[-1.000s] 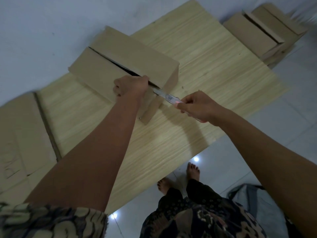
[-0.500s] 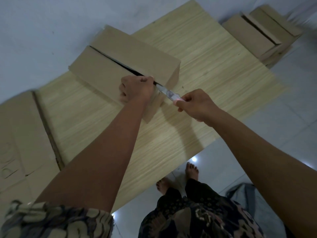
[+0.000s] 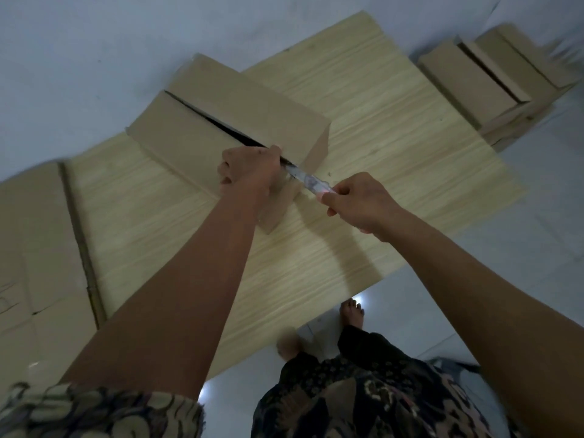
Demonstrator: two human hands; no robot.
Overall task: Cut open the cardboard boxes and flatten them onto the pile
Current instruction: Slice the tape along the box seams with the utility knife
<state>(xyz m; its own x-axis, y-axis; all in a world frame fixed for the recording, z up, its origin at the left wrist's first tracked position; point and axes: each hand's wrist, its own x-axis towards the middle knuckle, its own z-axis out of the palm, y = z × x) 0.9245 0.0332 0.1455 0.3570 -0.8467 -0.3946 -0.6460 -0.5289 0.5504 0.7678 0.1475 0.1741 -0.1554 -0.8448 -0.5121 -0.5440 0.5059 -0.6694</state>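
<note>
A: So, why is the left hand (image 3: 249, 170) planted on the box (image 3: 227, 121) like that?

B: To steady it, I'd judge. It rests on the near flap right beside the open seam, with the fingers curled under toward the palm. Whether they hook the flap's edge or only press down on it, I cannot tell.

A: And the knife?

B: The right hand (image 3: 357, 202) grips the utility knife (image 3: 308, 181) by its handle, fingers wrapped tight around it and thumb on top. The blade end points away from those fingers and runs into the seam just past the left hand's knuckles, at the box's near end.

A: So the two hands are close together.

B: Very near, with only the knife's pale body between them. That seems risky: a slip could carry the blade toward the left thumb.

A: Where does the box sit?

B: Under the left fingers, on a wooden board (image 3: 379, 137) laid on the floor. Its seam already gapes darkly beyond the knuckles.

A: And the pile?

B: Flattened cardboard (image 3: 34, 235) lies well off to the left of the left hand. More closed boxes (image 3: 480, 80) wait far beyond the right fingers.
</note>
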